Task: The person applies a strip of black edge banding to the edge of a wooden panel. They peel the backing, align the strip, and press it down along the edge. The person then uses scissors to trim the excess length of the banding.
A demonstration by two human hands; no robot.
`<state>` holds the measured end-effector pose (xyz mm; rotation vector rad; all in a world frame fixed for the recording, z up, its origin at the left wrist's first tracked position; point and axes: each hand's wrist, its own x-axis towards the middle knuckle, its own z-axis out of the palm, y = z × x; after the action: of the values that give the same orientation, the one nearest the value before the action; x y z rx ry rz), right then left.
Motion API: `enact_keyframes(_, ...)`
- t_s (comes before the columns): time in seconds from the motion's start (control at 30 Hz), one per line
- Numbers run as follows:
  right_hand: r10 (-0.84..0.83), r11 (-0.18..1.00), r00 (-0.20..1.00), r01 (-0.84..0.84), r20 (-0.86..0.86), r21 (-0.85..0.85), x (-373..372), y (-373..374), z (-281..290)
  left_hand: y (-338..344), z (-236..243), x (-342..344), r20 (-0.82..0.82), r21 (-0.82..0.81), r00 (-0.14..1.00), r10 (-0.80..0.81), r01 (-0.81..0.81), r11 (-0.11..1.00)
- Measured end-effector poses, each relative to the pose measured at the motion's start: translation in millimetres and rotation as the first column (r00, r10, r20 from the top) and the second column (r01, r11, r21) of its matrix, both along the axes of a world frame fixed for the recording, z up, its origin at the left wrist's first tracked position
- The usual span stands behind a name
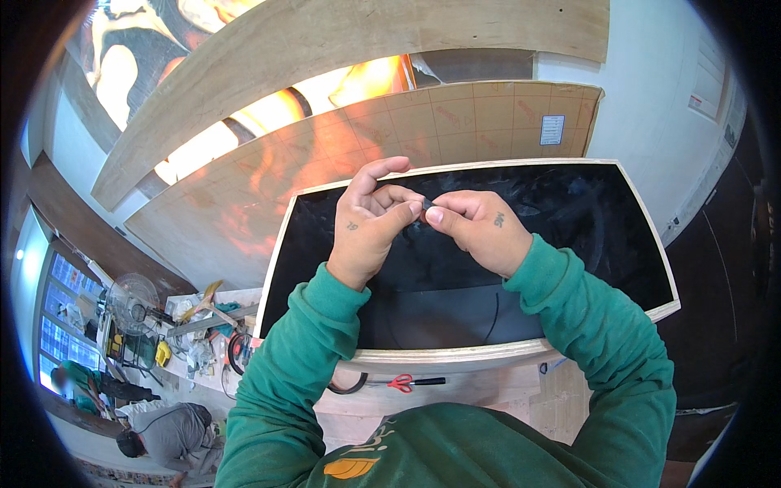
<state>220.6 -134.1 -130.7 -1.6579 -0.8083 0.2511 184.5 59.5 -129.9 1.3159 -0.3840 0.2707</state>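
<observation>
My left hand [364, 232] and my right hand [488, 232] meet over the far half of a black panel [586, 244] edged in pale plywood. Thumb and forefinger of each hand pinch a small dark piece [428, 204], too small and too covered to name. The left hand's other fingers curl loosely upward; those of the right fold under, out of sight. On the near half of the panel lies a dark grey sheet [447, 313] with a thin curved dark strip [495, 317] on it. Pale smudges mark the panel's glossy surface.
Below the panel's near edge lie red-handled scissors [400, 383], a black-handled tool [429, 381] and a black ring [350, 384]. Beyond stand a film-covered brown board [464, 122] and a curved plywood strip [366, 37]. At left are a fan [133, 305], clutter and two people [175, 431].
</observation>
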Motion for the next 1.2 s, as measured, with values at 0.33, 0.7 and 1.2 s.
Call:
enact_keyframes(0.33, -0.057, 0.995, 0.953, 0.079, 0.296, -0.060, 2.8, -3.7, -1.3, 2.6, -0.4, 2.2, -0.060, 0.044, 0.998, -0.016, 0.018, 0.999)
enact_keyframes(0.7, -0.094, 0.988, 0.950, 0.126, 0.297, -0.092, 1.1, -2.7, 2.1, 5.6, -4.3, 9.0, -0.134, -0.150, 0.991, -0.028, 0.008, 0.989)
enact_keyframes(1.2, -0.072, 0.995, 0.969, 0.085, 0.238, -0.045, 1.9, -0.1, -1.7, 2.9, -6.8, 7.9, -0.125, -0.135, 0.992, -0.034, 0.017, 0.991)
